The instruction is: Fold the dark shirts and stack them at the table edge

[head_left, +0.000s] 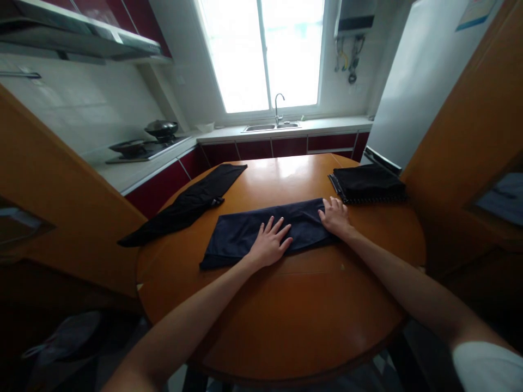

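A dark navy garment, folded into a long strip, lies across the middle of the round wooden table. My left hand rests flat on its centre with the fingers spread. At the strip's right end lies my right hand, its fingers apart and touching the cloth near the edge. Whether the garment is trousers or something else I cannot tell. To the left, a black garment stretches over the table and hangs past its edge. A stack of folded black cloth sits at the table's right side.
Beyond the table runs a white counter with a sink under a bright window. On the left, a wok and a pan stand on the stove. A pale fridge is at the right, and wooden doors flank both sides.
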### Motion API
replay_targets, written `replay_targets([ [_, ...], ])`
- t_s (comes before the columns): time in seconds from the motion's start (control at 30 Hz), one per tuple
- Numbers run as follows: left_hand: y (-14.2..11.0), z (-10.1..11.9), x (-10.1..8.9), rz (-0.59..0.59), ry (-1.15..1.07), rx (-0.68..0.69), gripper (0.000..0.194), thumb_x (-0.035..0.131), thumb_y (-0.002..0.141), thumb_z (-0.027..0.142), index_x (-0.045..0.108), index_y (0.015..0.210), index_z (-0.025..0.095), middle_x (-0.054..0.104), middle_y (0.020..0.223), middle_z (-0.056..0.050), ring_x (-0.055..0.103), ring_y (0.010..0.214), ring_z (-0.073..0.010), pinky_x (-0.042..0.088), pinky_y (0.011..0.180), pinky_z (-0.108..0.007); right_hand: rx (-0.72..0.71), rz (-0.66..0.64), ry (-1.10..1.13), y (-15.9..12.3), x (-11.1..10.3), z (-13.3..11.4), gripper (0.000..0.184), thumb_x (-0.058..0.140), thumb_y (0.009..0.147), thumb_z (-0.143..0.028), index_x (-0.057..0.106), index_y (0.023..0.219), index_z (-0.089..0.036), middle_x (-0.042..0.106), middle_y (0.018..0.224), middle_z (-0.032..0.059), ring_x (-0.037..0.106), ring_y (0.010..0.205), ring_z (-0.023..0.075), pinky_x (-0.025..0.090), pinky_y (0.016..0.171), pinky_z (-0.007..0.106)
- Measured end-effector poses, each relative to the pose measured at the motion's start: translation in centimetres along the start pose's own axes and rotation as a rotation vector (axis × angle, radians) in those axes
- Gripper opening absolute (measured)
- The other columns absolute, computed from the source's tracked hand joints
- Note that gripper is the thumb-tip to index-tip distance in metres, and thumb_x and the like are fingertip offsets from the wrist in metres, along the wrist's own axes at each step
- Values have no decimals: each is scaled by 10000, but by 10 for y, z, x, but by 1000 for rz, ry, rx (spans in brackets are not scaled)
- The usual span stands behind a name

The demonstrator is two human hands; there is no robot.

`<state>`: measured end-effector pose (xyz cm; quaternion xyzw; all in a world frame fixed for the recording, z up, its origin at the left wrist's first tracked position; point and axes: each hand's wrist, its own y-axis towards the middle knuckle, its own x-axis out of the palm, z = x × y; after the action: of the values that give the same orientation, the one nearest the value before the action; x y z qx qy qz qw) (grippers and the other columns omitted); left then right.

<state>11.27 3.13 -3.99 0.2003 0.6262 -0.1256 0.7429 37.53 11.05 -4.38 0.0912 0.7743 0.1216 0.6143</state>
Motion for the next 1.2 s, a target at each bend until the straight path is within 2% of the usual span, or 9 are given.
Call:
replay_targets([
  [0.1,-4,1,-3,-24,0,16,606,337,1030,582,368,1570,309,205,1687,-41,67,1559,-366,169,1212,-645,-109,14,61,-8,-2,-18,546,397,1018,-389,476,1488,-120,357,1607,189,256,1503,328,189,1202,528],
  [0.23,-6,9,-5,-36,-11,72,710,372,1026,561,185,1630,237,137,1696,-92,63,1566,-318,155,1232,-596,-324,-156,152,-24,-1,-49,556,363,1023,-355,413,1544,-170,281,1658,138,201,1539,273,185,1221,491],
  [0.4,-15,15,-6,-90,8,127,657,351,1040,534,257,1612,225,185,1685,-107,57,1566,-315,143,1237,-576,-321,-322,126,-33,-1,-64,588,381,1002,-311,377,1563,-136,243,1664,163,185,1546,285,170,1226,500],
  [0.73,-16,17,-15,-180,-9,133,665,337,1048,504,229,1614,171,148,1688,-120,32,1566,-324,110,1230,-594,-280,-269,148,-33,-1,-63,577,407,1003,-311,403,1549,-125,261,1653,188,201,1540,307,185,1217,529],
  [0.9,-20,14,-29,-247,-147,166,694,394,1018,554,304,1593,175,199,1672,-136,106,1560,-323,150,1237,-546,-382,-165,174,-35,-2,-69,548,392,1003,-267,425,1534,-136,264,1658,159,173,1550,279,155,1224,548],
  [0.97,-19,2,-43,-218,-252,196,613,388,1026,537,433,1535,199,358,1622,-110,293,1518,-277,243,1230,-430,-458,-146,202,-37,-3,-72,535,380,1016,-283,435,1530,-145,267,1659,147,169,1552,266,157,1229,537],
  [1.03,-18,-22,-58,-97,-299,145,550,398,1028,496,535,1463,188,504,1535,-99,447,1435,-233,315,1193,-330,-520,-146,224,-40,-5,-76,531,371,1031,-318,437,1531,-151,267,1658,146,169,1553,264,159,1231,533],
  [1.13,-20,-78,-79,85,-179,-146,538,509,981,425,568,1419,118,560,1473,-153,497,1391,-267,336,1177,-336,-615,-182,253,-50,-9,-83,563,371,1047,-408,402,1556,-170,238,1666,147,154,1555,274,156,1234,537],
  [1.2,-25,-117,-88,79,-80,-420,578,593,932,387,547,1425,90,546,1472,-199,499,1384,-318,364,1155,-380,-718,-233,269,-59,-13,-90,605,388,1042,-475,353,1583,-207,196,1678,131,127,1559,278,143,1238,537],
])
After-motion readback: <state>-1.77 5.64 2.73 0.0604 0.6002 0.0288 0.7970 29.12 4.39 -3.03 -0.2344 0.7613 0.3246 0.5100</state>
